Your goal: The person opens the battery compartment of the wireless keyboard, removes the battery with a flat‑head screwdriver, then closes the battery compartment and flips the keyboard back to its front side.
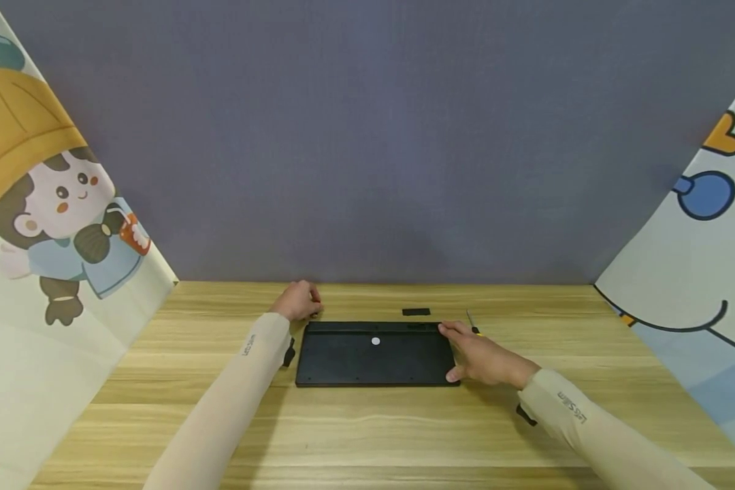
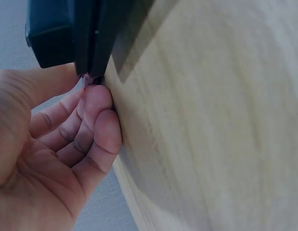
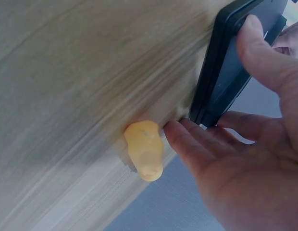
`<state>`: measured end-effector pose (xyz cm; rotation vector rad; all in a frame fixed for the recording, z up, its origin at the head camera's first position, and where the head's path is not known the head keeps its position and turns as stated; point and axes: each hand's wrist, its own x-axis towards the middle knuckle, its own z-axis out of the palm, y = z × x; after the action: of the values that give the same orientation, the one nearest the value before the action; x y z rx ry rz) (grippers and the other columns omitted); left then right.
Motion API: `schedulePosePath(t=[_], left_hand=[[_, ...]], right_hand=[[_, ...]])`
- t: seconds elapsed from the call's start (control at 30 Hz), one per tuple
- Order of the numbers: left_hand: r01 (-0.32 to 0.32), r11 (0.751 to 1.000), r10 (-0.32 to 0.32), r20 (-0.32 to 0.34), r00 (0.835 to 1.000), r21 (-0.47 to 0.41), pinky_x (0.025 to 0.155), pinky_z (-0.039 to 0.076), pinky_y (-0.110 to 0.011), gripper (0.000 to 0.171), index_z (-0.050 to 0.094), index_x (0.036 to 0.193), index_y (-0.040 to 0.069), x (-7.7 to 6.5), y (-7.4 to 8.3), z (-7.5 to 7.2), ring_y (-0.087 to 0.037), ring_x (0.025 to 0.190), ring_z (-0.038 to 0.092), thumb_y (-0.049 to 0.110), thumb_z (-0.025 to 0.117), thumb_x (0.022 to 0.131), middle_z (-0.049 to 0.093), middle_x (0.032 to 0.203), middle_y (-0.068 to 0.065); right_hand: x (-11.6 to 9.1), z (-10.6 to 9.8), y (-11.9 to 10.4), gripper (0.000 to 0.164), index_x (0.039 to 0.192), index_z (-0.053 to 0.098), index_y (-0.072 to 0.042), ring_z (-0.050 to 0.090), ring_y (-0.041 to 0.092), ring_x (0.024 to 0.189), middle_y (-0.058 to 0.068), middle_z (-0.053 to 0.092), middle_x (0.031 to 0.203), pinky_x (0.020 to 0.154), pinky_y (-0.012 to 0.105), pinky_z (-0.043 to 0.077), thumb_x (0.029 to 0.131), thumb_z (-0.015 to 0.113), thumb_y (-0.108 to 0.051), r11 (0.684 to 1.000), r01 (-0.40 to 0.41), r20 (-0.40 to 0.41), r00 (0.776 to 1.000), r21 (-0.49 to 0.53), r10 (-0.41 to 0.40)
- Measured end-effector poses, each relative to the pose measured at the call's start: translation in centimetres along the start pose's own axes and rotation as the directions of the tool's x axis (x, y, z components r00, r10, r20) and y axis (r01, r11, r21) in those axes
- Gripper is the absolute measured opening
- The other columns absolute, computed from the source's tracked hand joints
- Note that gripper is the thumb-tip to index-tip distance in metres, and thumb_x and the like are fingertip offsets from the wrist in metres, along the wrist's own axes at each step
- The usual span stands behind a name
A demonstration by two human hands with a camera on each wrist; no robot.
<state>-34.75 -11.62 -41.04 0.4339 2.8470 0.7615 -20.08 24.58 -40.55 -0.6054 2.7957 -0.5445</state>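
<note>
A black keyboard [image 1: 373, 361] lies face down on the wooden table, a round white sticker [image 1: 376, 341] on its underside. My right hand [image 1: 480, 357] grips its right end, thumb at the near corner and fingers at the far one. Just beyond the far left corner is my left hand [image 1: 297, 301]. Its thumb and curled fingers pinch a small shiny piece [image 2: 88, 80], mostly hidden by the fingertips; I cannot tell what it is. In the left wrist view the keyboard's corner [image 2: 55, 43] overlaps the thumb.
Behind the keyboard lies a small black cover strip [image 1: 416, 312]. A screwdriver [image 1: 476, 331] with a yellow and black handle rests beside the right fingers. A grey panel [image 1: 367, 170] rises along the table's back edge, with printed panels on both sides.
</note>
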Motion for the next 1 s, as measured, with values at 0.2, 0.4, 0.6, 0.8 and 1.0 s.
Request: schedulePosePath(t=[0.2, 0.4, 0.6, 0.8, 1.0], left_hand=[[0.02, 1.0, -0.02, 0.005, 1.0, -0.018, 0.053, 0.047, -0.028, 0.015, 0.065, 0.094, 0.003, -0.5, -0.3, -0.6, -0.017, 0.06, 0.06, 0.016, 0.069, 0.088, 0.065, 0.073, -0.006], [0.028, 0.999, -0.027, 0.022, 0.999, -0.044, 0.056, 0.048, -0.029, 0.029, 0.06, 0.113, -0.001, -1.2, -0.6, -1.4, -0.017, 0.06, 0.061, 0.019, 0.064, 0.091, 0.064, 0.073, -0.005], [-0.05, 0.996, 0.055, 0.071, 0.996, -0.068, 0.058, 0.047, -0.033, 0.041, 0.051, 0.127, 0.0, -2.5, -0.5, -1.9, -0.02, 0.068, 0.06, 0.024, 0.058, 0.095, 0.064, 0.082, -0.009], [-0.182, 0.982, 0.187, 0.184, 0.965, -0.045, 0.083, 0.048, -0.042, 0.057, 0.046, 0.136, 0.005, -6.2, -0.6, -2.0, -0.026, 0.105, 0.057, 0.035, 0.064, 0.091, 0.056, 0.122, -0.012], [-0.264, 0.962, 0.235, 0.276, 0.932, 0.071, 0.104, 0.025, -0.055, 0.097, 0.029, 0.149, 0.011, -10.5, -0.6, -1.4, -0.038, 0.137, 0.022, 0.051, 0.076, 0.073, 0.028, 0.15, -0.012]], right_hand=[[0.2, 0.0, -0.6, 0.091, 0.147, 0.026, 0.003, 0.054, 0.031, 0.11, 0.022, 0.019, 0.151, 0.089, 0.044, 0.044, 0.078, 0.077, -0.027, 1.0, 0.002, -0.001, 1.0, 0.001, -0.002], [0.3, -0.1, -0.9, 0.091, 0.147, 0.026, 0.003, 0.051, 0.033, 0.115, 0.022, 0.019, 0.151, 0.091, 0.045, 0.043, 0.078, 0.077, -0.028, 1.0, 0.019, 0.001, 1.0, 0.007, -0.019], [-0.4, -0.4, -0.7, 0.092, 0.147, 0.027, 0.002, 0.039, 0.039, 0.127, 0.022, 0.02, 0.15, 0.094, 0.049, 0.04, 0.076, 0.079, -0.026, 0.999, -0.007, -0.004, 1.0, 0.054, 0.008], [-0.9, -0.5, -0.7, 0.094, 0.146, 0.03, 0.002, 0.041, 0.04, 0.124, 0.024, 0.023, 0.149, 0.093, 0.05, 0.041, 0.074, 0.081, -0.029, 0.998, -0.009, -0.003, 1.0, 0.057, 0.009], [-0.3, -1.6, -0.9, 0.078, 0.138, 0.04, 0.004, 0.046, 0.04, 0.119, 0.024, 0.039, 0.136, 0.091, 0.051, 0.042, 0.078, 0.079, -0.027, 0.999, -0.02, -0.025, 0.999, 0.026, 0.021]])
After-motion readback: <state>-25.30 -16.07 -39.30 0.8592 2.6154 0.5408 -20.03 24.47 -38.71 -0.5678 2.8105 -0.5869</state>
